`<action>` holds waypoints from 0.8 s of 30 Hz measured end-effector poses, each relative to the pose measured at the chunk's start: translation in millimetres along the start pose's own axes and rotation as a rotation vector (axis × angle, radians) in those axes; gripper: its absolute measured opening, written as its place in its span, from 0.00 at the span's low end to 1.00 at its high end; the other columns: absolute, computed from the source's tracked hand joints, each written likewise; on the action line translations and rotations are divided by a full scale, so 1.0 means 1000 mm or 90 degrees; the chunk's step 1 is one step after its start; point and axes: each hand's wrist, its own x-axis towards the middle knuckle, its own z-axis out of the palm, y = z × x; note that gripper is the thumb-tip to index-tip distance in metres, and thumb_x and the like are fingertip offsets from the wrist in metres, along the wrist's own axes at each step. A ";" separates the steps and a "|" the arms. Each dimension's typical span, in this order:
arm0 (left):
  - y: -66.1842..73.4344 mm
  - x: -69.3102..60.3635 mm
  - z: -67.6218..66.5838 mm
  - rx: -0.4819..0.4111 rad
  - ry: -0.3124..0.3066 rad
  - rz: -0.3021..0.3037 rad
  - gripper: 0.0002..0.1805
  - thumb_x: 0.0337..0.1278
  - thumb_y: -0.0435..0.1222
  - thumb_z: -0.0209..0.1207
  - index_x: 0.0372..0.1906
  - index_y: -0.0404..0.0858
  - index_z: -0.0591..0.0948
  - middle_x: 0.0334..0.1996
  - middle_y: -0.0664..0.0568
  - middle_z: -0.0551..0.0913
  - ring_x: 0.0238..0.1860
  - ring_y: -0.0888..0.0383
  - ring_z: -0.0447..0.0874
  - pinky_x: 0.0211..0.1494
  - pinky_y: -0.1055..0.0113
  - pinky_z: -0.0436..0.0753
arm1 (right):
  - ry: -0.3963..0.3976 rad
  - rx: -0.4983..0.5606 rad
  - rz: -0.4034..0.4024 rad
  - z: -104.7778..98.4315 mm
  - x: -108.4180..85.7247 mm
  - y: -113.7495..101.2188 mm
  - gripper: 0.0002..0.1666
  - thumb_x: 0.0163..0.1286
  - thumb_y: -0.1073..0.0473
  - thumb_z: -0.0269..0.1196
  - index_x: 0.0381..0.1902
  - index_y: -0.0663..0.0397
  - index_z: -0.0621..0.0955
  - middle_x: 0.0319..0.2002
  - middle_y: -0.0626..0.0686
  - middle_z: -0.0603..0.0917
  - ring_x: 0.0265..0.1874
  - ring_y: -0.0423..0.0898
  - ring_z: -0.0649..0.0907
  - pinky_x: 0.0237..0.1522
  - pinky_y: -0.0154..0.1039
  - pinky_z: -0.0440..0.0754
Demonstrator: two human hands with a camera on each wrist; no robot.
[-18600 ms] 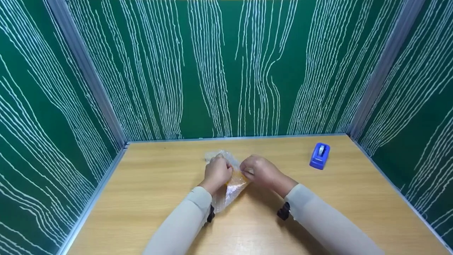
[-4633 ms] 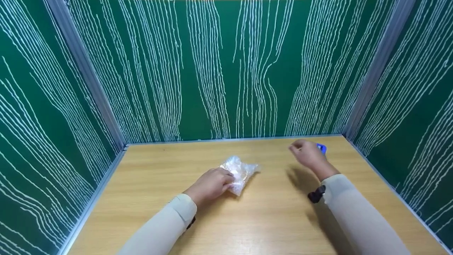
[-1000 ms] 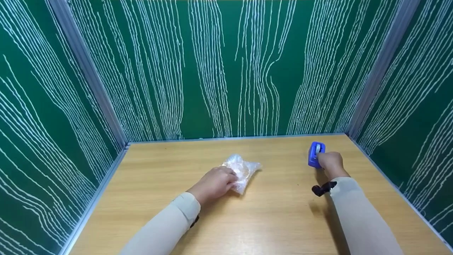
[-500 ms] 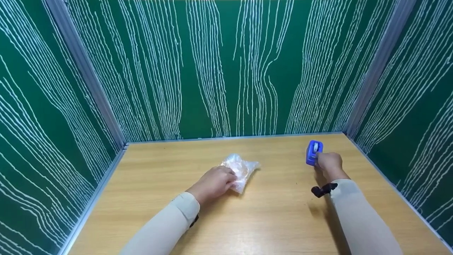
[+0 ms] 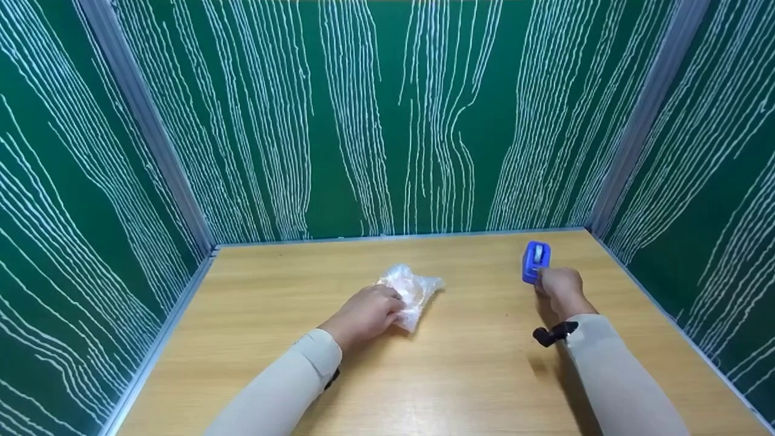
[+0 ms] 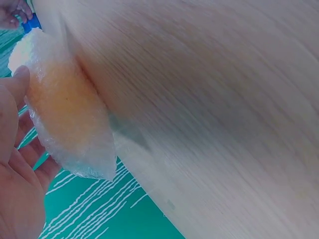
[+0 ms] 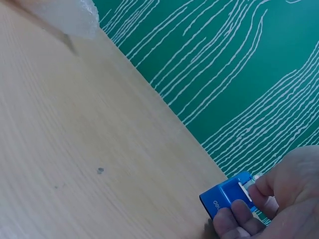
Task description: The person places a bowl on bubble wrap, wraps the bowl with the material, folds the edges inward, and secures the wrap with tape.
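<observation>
In the head view, a package of clear bubble wrap [image 5: 415,293] lies mid-table, its corners loosely folded. Something orange shows through the wrap [image 6: 65,99] in the left wrist view. My left hand [image 5: 366,312] grips its left side, thumb on the near face and fingers behind. To the right, my right hand [image 5: 562,286] is at the near end of a blue tape dispenser [image 5: 536,261]. Up close, its curled fingers [image 7: 241,216] lie against the dispenser's body, with thumb and forefinger by the pale roll or cutter end. Any strip of tape between them is too small to make out.
The wooden table [image 5: 424,387] is bounded by green panels [image 5: 357,121] with wavy white lines, joined by grey corner posts [image 5: 648,121]. A small dark speck [image 7: 100,171] marks the tabletop between the two hands.
Earlier both hands worked at the wrap; then the right hand moved over to the tape dispenser. In the last second it has drawn slightly nearer; the left hand stays on the package.
</observation>
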 end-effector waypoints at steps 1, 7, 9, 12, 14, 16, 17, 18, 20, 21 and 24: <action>0.000 0.000 0.000 -0.003 -0.002 -0.004 0.12 0.85 0.38 0.62 0.55 0.46 0.95 0.59 0.53 0.93 0.62 0.52 0.91 0.79 0.56 0.85 | -0.004 0.009 0.001 0.000 -0.001 0.000 0.35 0.91 0.57 0.47 0.86 0.72 0.64 0.78 0.64 0.74 0.71 0.56 0.74 0.85 0.52 0.70; 0.000 -0.001 0.001 -0.026 -0.020 -0.037 0.14 0.85 0.39 0.63 0.62 0.47 0.94 0.62 0.52 0.93 0.65 0.52 0.90 0.80 0.55 0.84 | -0.037 0.036 0.006 -0.002 -0.002 0.002 0.31 0.93 0.55 0.49 0.83 0.67 0.71 0.78 0.63 0.76 0.67 0.52 0.78 0.79 0.47 0.76; 0.000 -0.002 0.001 -0.030 -0.025 -0.042 0.15 0.85 0.39 0.62 0.63 0.47 0.94 0.62 0.52 0.92 0.65 0.52 0.89 0.80 0.54 0.84 | -0.043 0.034 0.006 -0.003 -0.002 0.003 0.30 0.93 0.55 0.50 0.82 0.66 0.72 0.76 0.62 0.77 0.65 0.51 0.80 0.76 0.45 0.78; 0.000 -0.001 0.002 -0.034 -0.025 -0.041 0.14 0.85 0.39 0.63 0.63 0.47 0.94 0.62 0.52 0.92 0.65 0.52 0.89 0.80 0.54 0.84 | -0.044 0.030 0.005 -0.004 -0.003 0.003 0.31 0.93 0.55 0.51 0.83 0.67 0.71 0.75 0.62 0.78 0.64 0.51 0.80 0.76 0.46 0.79; 0.000 -0.001 0.001 -0.028 -0.022 -0.035 0.14 0.85 0.38 0.62 0.62 0.47 0.94 0.62 0.52 0.92 0.65 0.52 0.89 0.79 0.55 0.84 | -0.050 0.018 0.006 -0.005 -0.003 0.003 0.32 0.92 0.55 0.50 0.83 0.68 0.70 0.76 0.63 0.78 0.66 0.53 0.79 0.79 0.49 0.76; 0.000 0.000 0.001 -0.026 -0.021 -0.032 0.14 0.85 0.38 0.62 0.61 0.47 0.94 0.62 0.52 0.92 0.65 0.51 0.89 0.80 0.56 0.84 | -0.058 0.010 0.007 -0.006 -0.003 0.003 0.34 0.92 0.55 0.50 0.85 0.70 0.67 0.77 0.63 0.76 0.69 0.55 0.77 0.83 0.52 0.72; 0.000 0.000 0.001 -0.025 -0.021 -0.032 0.14 0.85 0.38 0.62 0.62 0.47 0.94 0.63 0.52 0.92 0.65 0.52 0.89 0.80 0.56 0.84 | -0.063 0.007 0.010 -0.006 -0.002 0.003 0.35 0.92 0.55 0.50 0.85 0.71 0.66 0.78 0.64 0.75 0.70 0.55 0.76 0.85 0.53 0.70; 0.000 0.000 0.001 -0.022 -0.022 -0.031 0.14 0.85 0.38 0.62 0.62 0.47 0.94 0.63 0.52 0.92 0.65 0.51 0.89 0.80 0.56 0.84 | -0.067 0.006 0.011 -0.006 -0.002 0.003 0.35 0.91 0.55 0.50 0.86 0.71 0.65 0.79 0.64 0.75 0.71 0.56 0.76 0.86 0.54 0.68; 0.000 0.000 0.001 -0.018 -0.023 -0.030 0.14 0.86 0.38 0.62 0.62 0.47 0.94 0.64 0.52 0.92 0.66 0.51 0.89 0.80 0.56 0.84 | -0.068 0.003 0.012 -0.005 -0.001 0.004 0.34 0.92 0.55 0.50 0.85 0.71 0.67 0.78 0.63 0.77 0.71 0.55 0.76 0.87 0.55 0.68; 0.001 -0.001 0.001 -0.015 -0.023 -0.028 0.14 0.86 0.38 0.62 0.62 0.47 0.94 0.64 0.52 0.92 0.66 0.51 0.89 0.81 0.56 0.84 | -0.065 0.003 0.011 -0.005 -0.001 0.005 0.34 0.92 0.55 0.50 0.84 0.71 0.68 0.76 0.63 0.78 0.69 0.55 0.77 0.86 0.55 0.68; 0.001 -0.001 0.001 -0.004 -0.020 -0.018 0.14 0.86 0.39 0.62 0.62 0.46 0.94 0.63 0.52 0.92 0.67 0.51 0.90 0.81 0.55 0.83 | -0.053 -0.016 -0.012 -0.004 0.000 0.009 0.28 0.89 0.57 0.54 0.77 0.71 0.75 0.64 0.61 0.85 0.62 0.54 0.81 0.76 0.52 0.77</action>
